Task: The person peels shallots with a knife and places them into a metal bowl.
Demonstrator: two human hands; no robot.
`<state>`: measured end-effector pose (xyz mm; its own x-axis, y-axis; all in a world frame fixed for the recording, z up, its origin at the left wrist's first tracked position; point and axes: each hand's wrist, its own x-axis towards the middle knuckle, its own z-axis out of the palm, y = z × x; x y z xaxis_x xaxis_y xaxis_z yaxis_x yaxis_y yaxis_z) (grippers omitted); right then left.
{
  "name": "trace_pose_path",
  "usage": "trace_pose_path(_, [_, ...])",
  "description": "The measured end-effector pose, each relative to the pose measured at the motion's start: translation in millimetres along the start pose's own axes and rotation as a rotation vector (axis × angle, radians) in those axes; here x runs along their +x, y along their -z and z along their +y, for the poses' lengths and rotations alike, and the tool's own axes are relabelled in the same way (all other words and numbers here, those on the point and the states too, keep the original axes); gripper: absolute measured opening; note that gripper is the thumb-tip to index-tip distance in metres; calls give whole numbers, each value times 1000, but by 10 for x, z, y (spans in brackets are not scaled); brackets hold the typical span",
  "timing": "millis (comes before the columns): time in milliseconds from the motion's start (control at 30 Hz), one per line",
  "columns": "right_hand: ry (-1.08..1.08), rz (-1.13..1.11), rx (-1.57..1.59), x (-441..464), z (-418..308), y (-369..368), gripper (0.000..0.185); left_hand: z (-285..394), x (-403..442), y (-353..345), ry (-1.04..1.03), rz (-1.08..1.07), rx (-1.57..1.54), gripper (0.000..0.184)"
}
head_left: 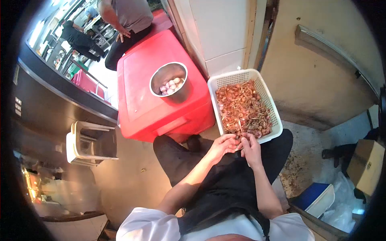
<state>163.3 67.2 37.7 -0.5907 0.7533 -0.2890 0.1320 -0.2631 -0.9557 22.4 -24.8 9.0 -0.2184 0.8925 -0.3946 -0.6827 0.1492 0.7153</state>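
A white plastic basket holds many small reddish-brown bulbs, like shallots, with dry skins and stringy roots. At its near edge my left hand is closed, fingertips pinched on something small that I cannot make out. My right hand touches it, closed on what looks like a small knife, whose thin, pale blade points toward the basket. A metal bowl with several peeled, pale pink and white bulbs stands on the red container, left of the basket.
White stacked stools stand at the left. Behind the red container a person in grey sits, and another in dark clothes is in the kitchen. A door panel, a cardboard box and a blue-and-white container are at the right.
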Motion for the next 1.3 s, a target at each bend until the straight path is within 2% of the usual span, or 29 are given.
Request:
trace_pose_path(133, [68, -17, -76, 8, 95, -32, 28, -98, 30, -34, -45, 20, 99, 29])
trace_pose_path(367, [-97, 47, 127, 75, 256, 93, 29, -129, -22, -22, -132, 138, 239, 37])
trace_pose_path(467, [-162, 62, 220, 87, 336, 155, 30, -152, -13, 0, -127, 164, 245, 35])
trace_pose_path(733, [-31, 22, 48, 74, 263, 66, 30, -237, 82, -139, -206, 125, 309, 21])
trace_pose_path(800, [5, 20, 47, 145, 366, 33, 29, -213, 67, -128, -228, 93, 409, 23])
trace_pose_path(867, [27, 25, 69, 140, 284, -24, 25, -277, 108, -129, -195, 156, 465, 24])
trace_pose_path(900, [17, 15, 44, 146, 254, -12, 24, -385, 178, -34, -244, 111, 457, 23])
trace_pose_path(967, [32, 24, 14, 134, 165, -43, 24, -236, 97, -127, -215, 127, 501, 25])
trace_pose_path(1200, [-14, 50, 45, 282, 424, -36, 25, -273, 194, -101, -254, 194, 666, 24])
trace_pose_path(1233, [190, 104, -187, 323, 425, -33, 26, -233, 205, -108, -290, 204, 721, 20])
trace_pose_path(1267, [201, 121, -208, 381, 568, -10, 27, -236, 237, -93, -186, 171, 563, 17])
trace_pose_path(1300, [46, 84, -20, 278, 309, -49, 27, -42, 124, -234, -270, 146, 677, 21])
